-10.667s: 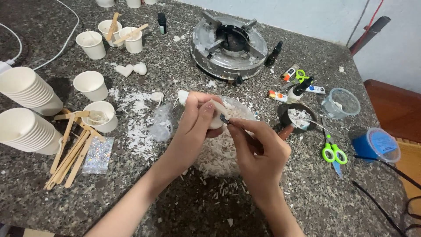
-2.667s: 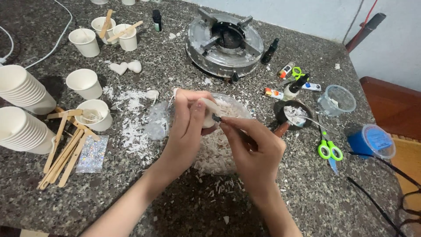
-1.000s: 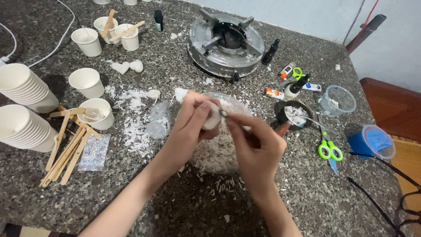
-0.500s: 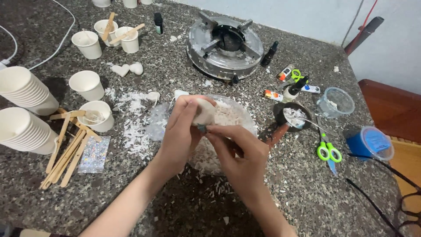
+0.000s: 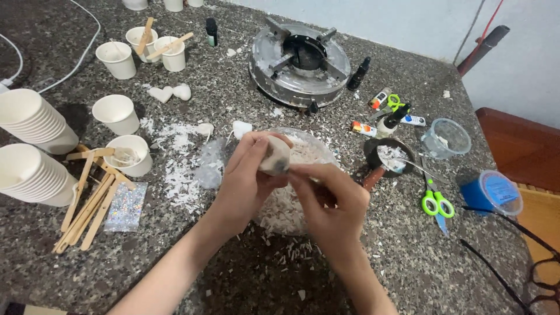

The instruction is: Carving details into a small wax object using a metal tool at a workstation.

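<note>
At the far left of the speckled dark granite tabletop (image 5: pixel 408 256) lie two stacks of white paper cups (image 5: pixel 32 146) on their sides. Just beside them is a loose bundle of flat wooden craft sticks (image 5: pixel 87 201), and near its lower end a small glittery foil sachet (image 5: pixel 125 205). Single white paper cups (image 5: pixel 116 114) stand further up, two of them with wooden sticks inside. White wax shavings (image 5: pixel 175 163) are scattered between the cups and the middle of the tabletop.

In the middle, the left hand (image 5: pixel 248 178) is closed around a pale rounded lump of wax (image 5: pixel 275 156), holding it above a clear plastic bowl of white flakes (image 5: pixel 289 204). The right hand (image 5: pixel 329 201) sits just beside it, fingers curled tight with the fingertips touching the lump's lower edge; whether it grips a tool cannot be told.

Behind the hands stands a round metal gas burner (image 5: pixel 300 61). To the right lie a small dark pan with white bits (image 5: pixel 388 157), green-handled scissors (image 5: pixel 434 201), a clear round plastic tub (image 5: pixel 446 137) and, near the edge, a blue round plastic container (image 5: pixel 490 192).
</note>
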